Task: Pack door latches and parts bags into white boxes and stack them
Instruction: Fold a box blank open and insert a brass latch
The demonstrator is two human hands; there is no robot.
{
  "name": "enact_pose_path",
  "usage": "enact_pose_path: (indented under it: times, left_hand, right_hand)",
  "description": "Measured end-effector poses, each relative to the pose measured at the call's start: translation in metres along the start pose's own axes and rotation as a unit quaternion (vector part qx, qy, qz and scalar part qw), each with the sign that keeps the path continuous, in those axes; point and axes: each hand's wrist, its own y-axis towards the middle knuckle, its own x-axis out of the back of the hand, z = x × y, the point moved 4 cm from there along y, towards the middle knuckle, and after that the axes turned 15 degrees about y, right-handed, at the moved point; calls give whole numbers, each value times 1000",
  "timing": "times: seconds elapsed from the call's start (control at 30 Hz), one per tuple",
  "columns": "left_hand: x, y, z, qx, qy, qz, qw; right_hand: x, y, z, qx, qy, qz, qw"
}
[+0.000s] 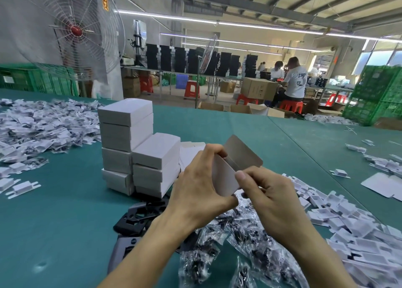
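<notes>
The desk (54, 211) was bare on the near left, with room to reach. Stacked white boxes (130, 148) stood like a wall beside that. The open box (225, 176), held by the left hand (195, 192) and right hand (274, 198), filled the middle. Black latches (134, 216) and parts bags (239, 240) lay under the arms. White trays (352, 240) crowded the right.

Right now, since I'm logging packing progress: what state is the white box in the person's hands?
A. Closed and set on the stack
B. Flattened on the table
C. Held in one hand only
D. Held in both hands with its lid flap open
D: the left hand and the right hand both grip the white box above the parts bags, and its lid flap is raised open.
</notes>
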Motion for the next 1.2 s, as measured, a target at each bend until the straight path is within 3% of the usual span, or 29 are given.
enact_pose_path:
  times: [0.1,0.33,0.53,0.77,1.2]
  left_hand:
    - [1,0,-2,-1,-11,5,1000]
    - [1,0,-8,-15,-20,26,999]
    - [1,2,-8,-13,-62,22,998]
    - [-4,2,-6,-19,-41,25,999]
    - [-6,-1,-10,-33,-14,29,999]
  right_hand:
    - [4,1,5,18,29,-28,999]
    - [11,1,19,35,238,-131,962]
    - [7,-2,15,-28,174,-109,978]
    - [8,-2,24,48,13,-123,991]
    - [17,-1,24,47,-3,-114,992]
